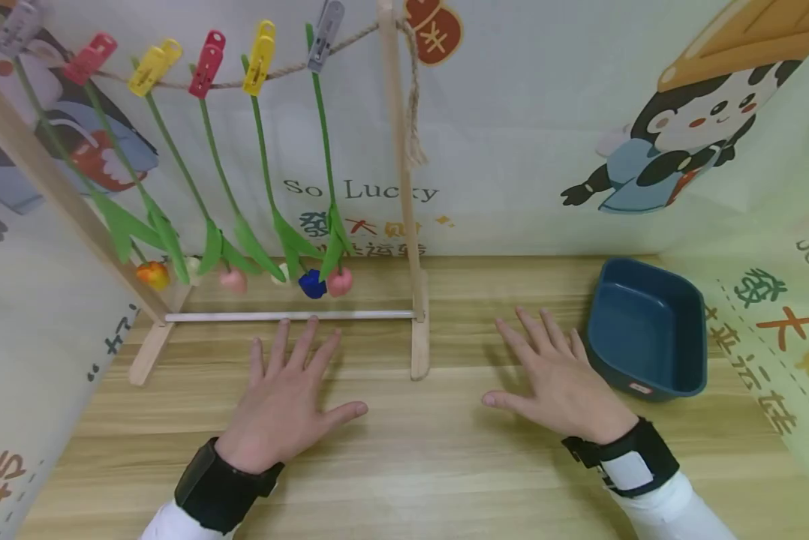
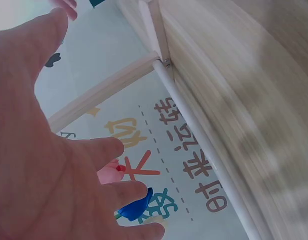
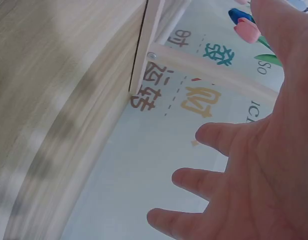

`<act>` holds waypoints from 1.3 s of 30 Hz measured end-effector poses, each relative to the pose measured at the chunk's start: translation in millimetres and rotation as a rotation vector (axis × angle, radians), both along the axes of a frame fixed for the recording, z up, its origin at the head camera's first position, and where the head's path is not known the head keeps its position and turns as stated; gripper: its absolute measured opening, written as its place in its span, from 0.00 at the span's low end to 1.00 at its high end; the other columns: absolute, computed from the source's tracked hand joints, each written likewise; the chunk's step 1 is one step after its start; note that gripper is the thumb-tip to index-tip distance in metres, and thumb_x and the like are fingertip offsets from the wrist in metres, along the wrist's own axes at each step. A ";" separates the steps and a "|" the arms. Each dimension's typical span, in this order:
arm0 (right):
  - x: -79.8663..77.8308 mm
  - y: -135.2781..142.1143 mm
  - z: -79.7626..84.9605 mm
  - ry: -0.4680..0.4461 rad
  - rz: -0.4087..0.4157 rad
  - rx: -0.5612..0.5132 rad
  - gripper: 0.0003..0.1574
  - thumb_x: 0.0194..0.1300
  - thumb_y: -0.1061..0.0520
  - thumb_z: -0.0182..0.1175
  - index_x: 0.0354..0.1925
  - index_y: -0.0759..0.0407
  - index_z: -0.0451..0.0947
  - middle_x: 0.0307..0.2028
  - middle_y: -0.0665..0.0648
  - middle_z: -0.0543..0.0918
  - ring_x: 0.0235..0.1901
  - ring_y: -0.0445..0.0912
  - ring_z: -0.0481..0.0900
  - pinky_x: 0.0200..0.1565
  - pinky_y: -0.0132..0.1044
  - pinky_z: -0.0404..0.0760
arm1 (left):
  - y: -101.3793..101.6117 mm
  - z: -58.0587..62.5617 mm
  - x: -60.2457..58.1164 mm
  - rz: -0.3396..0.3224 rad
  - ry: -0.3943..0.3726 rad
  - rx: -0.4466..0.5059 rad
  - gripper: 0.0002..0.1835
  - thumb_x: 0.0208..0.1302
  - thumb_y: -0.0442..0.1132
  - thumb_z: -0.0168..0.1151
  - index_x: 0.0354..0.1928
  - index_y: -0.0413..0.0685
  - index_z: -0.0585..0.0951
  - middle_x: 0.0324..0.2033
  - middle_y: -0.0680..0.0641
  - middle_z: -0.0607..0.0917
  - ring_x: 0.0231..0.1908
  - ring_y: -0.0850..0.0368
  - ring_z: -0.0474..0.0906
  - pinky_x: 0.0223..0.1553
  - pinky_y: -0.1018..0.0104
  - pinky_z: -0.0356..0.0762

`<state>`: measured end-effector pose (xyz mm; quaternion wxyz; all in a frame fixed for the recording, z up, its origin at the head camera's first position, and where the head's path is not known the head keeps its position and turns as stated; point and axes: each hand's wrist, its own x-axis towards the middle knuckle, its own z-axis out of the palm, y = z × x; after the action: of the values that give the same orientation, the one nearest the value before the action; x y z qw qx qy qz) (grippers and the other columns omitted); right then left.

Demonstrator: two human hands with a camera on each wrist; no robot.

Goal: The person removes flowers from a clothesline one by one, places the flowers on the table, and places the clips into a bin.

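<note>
Left hand (image 1: 283,409) and right hand (image 1: 560,386) spread, empty, near hanging tulips (image 1: 212,247).
Keeping clear of the white rod (image 1: 364,315) should help stop them swaying.

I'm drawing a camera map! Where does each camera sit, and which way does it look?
Head: on the head, facing forward and down at the wooden rack, hanging flowers and blue tub; left grip, right grip and forearms show.
Left wrist: worn there, facing past the left grip toward the rack's white bar and printed backdrop; palm and fingers show.
Right wrist: worn there, facing past the right grip toward the rack and backdrop; palm and fingers show.
Shared: both wrist views show the blue flower.
</note>
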<state>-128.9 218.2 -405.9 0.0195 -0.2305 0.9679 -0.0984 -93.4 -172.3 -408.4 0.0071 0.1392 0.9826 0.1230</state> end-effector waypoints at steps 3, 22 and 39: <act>1.4 0.2 2.4 -0.010 0.002 -0.017 0.68 0.66 0.14 0.54 0.87 0.46 0.46 0.84 0.64 0.45 0.80 0.73 0.43 0.68 0.81 0.54 | -2.4 3.0 2.2 0.000 -0.004 0.002 0.58 0.63 0.81 0.57 0.85 0.54 0.57 0.84 0.37 0.47 0.81 0.27 0.33 0.71 0.18 0.32; 20.7 6.3 30.2 -0.037 0.045 -0.087 0.63 0.71 0.22 0.58 0.87 0.46 0.44 0.81 0.70 0.54 0.66 0.79 0.70 0.34 0.50 0.88 | -53.4 15.9 10.0 0.058 0.354 0.350 0.28 0.72 0.50 0.71 0.65 0.39 0.80 0.59 0.37 0.84 0.59 0.35 0.80 0.59 0.33 0.75; 29.9 8.4 32.8 -0.022 0.051 -0.100 0.62 0.70 0.23 0.59 0.86 0.48 0.50 0.80 0.70 0.58 0.65 0.71 0.76 0.40 0.54 0.89 | -145.9 -4.2 -22.5 0.637 0.563 0.748 0.14 0.74 0.38 0.64 0.53 0.34 0.78 0.41 0.59 0.77 0.40 0.70 0.74 0.41 0.79 0.71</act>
<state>-99.0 226.6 -373.1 0.0210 -0.2547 0.9553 -0.1484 -115.9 -318.2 -412.6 -0.3426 -0.1435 0.8295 0.4171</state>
